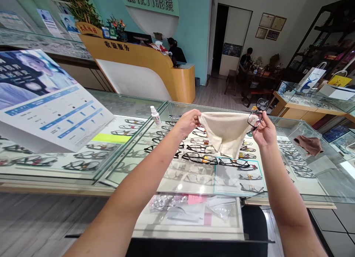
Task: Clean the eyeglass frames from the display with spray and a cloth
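A cream cleaning cloth [225, 133] hangs stretched between my two hands above a glass display counter [138, 109]. My left hand [189, 122] pinches the cloth's left corner. My right hand [264, 130] grips the cloth's right corner together with a pair of black-framed glasses [256, 116], whose lenses rise above my fingers. Rows of spectacle frames [199, 157] lie under the glass below the cloth.
A small white spray bottle [156, 116] stands on the glass left of my hands. A large printed sign [41, 101] leans at the left. A brown cloth [309, 144] lies on the counter at right. Two people sit behind the orange reception desk [155, 68] and at a far table.
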Tool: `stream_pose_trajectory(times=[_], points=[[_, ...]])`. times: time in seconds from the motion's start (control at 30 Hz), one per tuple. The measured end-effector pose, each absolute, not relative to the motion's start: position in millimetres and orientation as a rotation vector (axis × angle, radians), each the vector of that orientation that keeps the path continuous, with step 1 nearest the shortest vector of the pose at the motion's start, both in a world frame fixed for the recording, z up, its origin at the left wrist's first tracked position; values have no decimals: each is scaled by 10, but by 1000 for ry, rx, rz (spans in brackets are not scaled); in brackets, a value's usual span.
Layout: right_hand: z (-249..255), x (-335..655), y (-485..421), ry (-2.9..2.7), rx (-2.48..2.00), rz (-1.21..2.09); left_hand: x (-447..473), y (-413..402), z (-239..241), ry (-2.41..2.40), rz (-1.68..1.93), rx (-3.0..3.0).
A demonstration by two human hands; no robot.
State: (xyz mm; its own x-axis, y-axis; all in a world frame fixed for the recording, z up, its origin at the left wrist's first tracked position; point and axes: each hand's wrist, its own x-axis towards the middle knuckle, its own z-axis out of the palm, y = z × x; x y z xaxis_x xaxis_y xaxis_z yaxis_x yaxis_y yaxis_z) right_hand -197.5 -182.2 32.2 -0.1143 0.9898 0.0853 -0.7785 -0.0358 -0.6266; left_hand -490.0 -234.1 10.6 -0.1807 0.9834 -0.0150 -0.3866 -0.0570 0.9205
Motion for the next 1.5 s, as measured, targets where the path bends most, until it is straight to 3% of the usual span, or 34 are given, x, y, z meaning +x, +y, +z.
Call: stream_pose_trajectory(times=[0.47,1.5], points=[[286,-1919,-1741,-592,-444,1574,-5031,-2320,48,1002,1346,841],[274,-1991,-1763,-718,-517,1487,-4985,-2353,126,864,1399,916]])
